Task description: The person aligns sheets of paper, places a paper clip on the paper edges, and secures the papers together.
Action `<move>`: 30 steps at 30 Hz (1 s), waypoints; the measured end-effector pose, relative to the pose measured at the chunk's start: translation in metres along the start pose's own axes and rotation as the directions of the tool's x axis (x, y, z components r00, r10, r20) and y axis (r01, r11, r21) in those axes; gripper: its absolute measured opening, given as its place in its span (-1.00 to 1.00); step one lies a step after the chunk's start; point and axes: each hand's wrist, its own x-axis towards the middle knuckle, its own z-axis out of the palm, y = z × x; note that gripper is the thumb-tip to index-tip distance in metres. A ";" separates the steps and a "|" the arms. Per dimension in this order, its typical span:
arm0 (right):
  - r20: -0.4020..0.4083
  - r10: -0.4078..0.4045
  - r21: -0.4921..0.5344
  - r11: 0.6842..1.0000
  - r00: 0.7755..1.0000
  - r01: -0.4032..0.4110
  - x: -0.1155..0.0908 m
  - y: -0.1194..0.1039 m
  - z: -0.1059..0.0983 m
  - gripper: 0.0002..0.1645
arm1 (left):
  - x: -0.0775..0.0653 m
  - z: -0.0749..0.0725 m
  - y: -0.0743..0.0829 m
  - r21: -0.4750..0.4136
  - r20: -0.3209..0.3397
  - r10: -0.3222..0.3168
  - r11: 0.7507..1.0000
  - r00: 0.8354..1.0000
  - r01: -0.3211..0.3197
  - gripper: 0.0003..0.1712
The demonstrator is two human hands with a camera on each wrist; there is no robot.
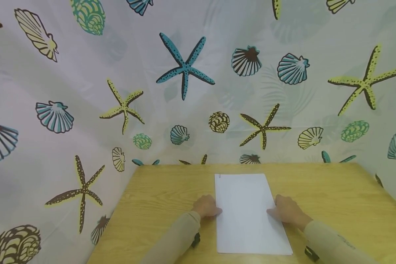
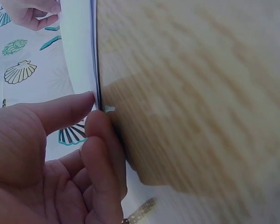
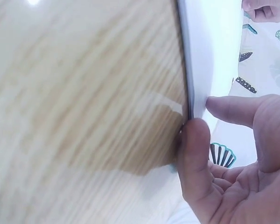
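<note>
A thin stack of white paper (image 1: 247, 209) lies flat on the wooden table (image 1: 333, 190), long side running away from me, with a small clip at its far left corner. My left hand (image 1: 207, 207) sits at the paper's left edge and my right hand (image 1: 285, 211) at its right edge. In the left wrist view the left hand (image 2: 94, 109) pinches the paper (image 2: 77, 46) edge, thumb on top and forefinger at the rim. The right wrist view shows the right hand (image 3: 203, 114) pinching the opposite edge of the paper (image 3: 210, 46) the same way.
A curtain (image 1: 184, 69) printed with starfish and shells hangs behind and to both sides of the table. The table's left edge (image 1: 115, 216) runs diagonally toward me. Beige sleeves cover both forearms, each with a small black device near the wrist.
</note>
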 end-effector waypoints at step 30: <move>-0.160 -0.118 -0.195 0.977 0.980 0.086 -0.012 0.014 -0.019 -0.54 | -0.016 -0.022 -0.021 0.018 -0.208 0.065 0.998 0.976 -0.063 -0.47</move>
